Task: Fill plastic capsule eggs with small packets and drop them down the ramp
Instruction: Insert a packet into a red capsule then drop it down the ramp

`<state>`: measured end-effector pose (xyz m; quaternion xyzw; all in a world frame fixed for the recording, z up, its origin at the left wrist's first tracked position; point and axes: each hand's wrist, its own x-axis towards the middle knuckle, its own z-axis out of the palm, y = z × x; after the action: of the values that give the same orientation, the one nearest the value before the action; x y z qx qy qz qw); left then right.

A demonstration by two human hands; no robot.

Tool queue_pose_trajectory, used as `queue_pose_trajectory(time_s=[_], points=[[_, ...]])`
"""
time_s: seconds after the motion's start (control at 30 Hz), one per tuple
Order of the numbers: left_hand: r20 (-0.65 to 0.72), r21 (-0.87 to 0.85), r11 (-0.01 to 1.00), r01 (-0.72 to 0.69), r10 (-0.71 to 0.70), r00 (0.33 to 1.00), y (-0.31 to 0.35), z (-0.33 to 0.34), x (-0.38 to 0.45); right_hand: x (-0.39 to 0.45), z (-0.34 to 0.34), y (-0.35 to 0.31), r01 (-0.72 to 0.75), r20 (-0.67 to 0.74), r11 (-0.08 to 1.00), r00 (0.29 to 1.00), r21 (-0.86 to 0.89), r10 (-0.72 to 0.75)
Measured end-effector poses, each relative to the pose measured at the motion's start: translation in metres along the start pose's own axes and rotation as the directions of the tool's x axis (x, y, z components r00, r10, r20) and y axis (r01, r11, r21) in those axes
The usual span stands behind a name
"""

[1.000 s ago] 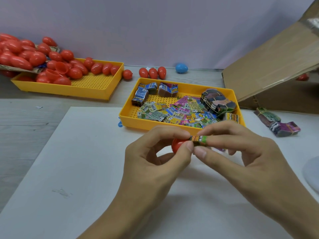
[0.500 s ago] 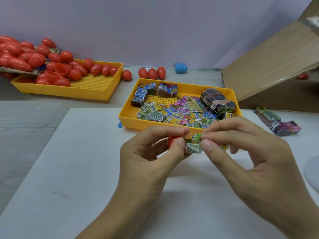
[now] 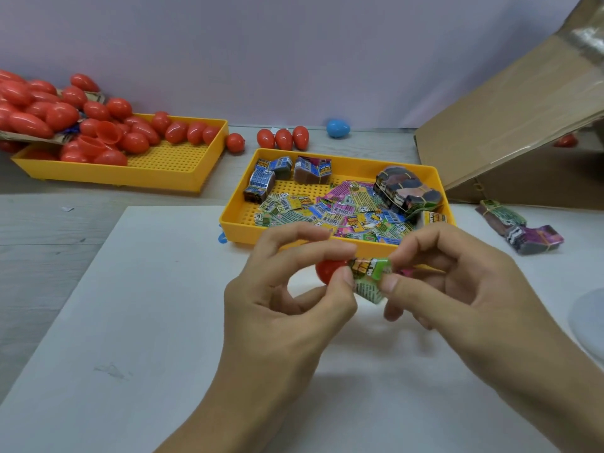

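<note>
My left hand (image 3: 287,308) grips a red capsule egg half (image 3: 328,271) between thumb and fingers, above the white sheet. My right hand (image 3: 457,289) pinches a small green packet (image 3: 369,277) at the egg's open end. Part of the packet hangs below my fingers. Behind my hands stands a yellow tray (image 3: 238,223) with several loose printed packets and banded bundles. The cardboard ramp (image 3: 510,116) slopes up at the right.
A second yellow tray (image 3: 157,174) at the back left holds several red eggs. Three red eggs (image 3: 283,138) and a blue egg (image 3: 338,128) lie by the wall. Packet bundles (image 3: 519,228) lie right of the tray. A pale round object (image 3: 588,318) shows at the right edge.
The packet has unfolded and turned, so more of it hangs below my fingertips. Both hands stayed close together in front of the tray.
</note>
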<state>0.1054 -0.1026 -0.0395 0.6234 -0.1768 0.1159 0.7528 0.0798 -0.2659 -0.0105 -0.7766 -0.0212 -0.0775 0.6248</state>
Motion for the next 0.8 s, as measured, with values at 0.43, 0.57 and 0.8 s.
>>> queue_pose_trajectory(time_s=[0.43, 0.57, 0.8], points=[[0.070, 0.083, 0.981, -0.177, 0.172, 0.983, -0.001, 0.002, -0.004, -0.002, 0.002, -0.006, -0.011, -0.082, 0.993, 0.997, -0.121, 0.001], [0.092, 0.152, 0.952, -0.265, 0.253, 0.963, 0.000, 0.003, -0.006, -0.003, 0.002, -0.005, 0.009, -0.051, 0.983, 0.999, -0.181, -0.019], [0.021, 0.000, 0.994, -0.112, 0.112, 0.994, -0.001, 0.001, -0.005, -0.001, -0.001, -0.011, -0.035, -0.011, 0.999, 0.999, -0.028, 0.035]])
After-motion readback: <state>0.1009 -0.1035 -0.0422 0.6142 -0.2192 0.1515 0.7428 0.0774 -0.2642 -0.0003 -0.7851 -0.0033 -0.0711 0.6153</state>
